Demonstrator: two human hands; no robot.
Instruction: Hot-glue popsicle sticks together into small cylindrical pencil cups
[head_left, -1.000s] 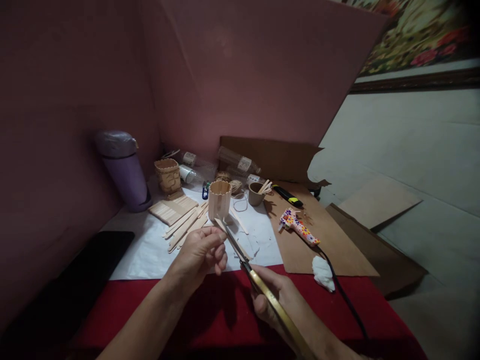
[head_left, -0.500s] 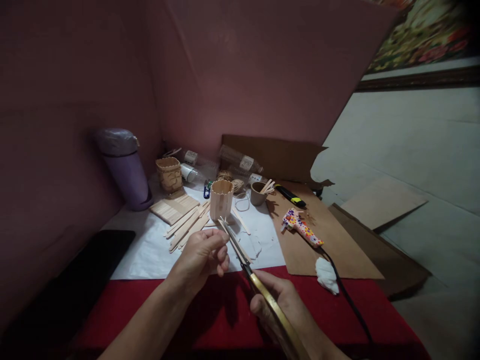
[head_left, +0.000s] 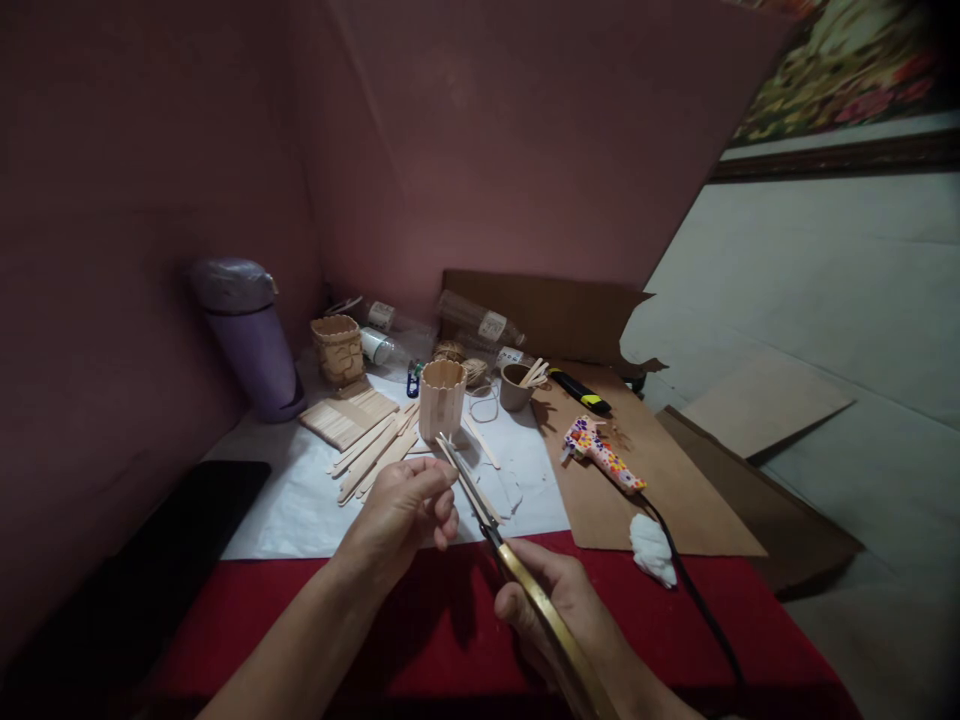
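My right hand (head_left: pixel 551 600) is wrapped round the gold handles of a pair of scissors (head_left: pixel 491 535), whose blades point away from me and stand slightly apart. Thumb and forefinger of my left hand (head_left: pixel 409 500) are pinched together beside the blades. Whatever lies between those fingertips is too small and hidden to make out. Beyond the blade tips stands a round cup made of wooden craft sticks (head_left: pixel 441 405), upright on white paper (head_left: pixel 300 515). Loose craft sticks (head_left: pixel 375 460) lie fanned out left of the cup, next to a bundle of craft sticks (head_left: pixel 349 415).
A floral glue gun (head_left: pixel 604 455) with a black cord rests on cardboard (head_left: pixel 690 510), near a utility knife (head_left: pixel 581 390) and a white cloth (head_left: pixel 652 550). Behind are a small pot (head_left: pixel 517 388), twine, plastic bottles (head_left: pixel 480 318) and a square basket (head_left: pixel 339 350). A purple container (head_left: pixel 255 345) stands left.
The right hand and scissors have shifted very slightly left. My left hand stays pinched in the same spot, and the objects on the table have not moved.
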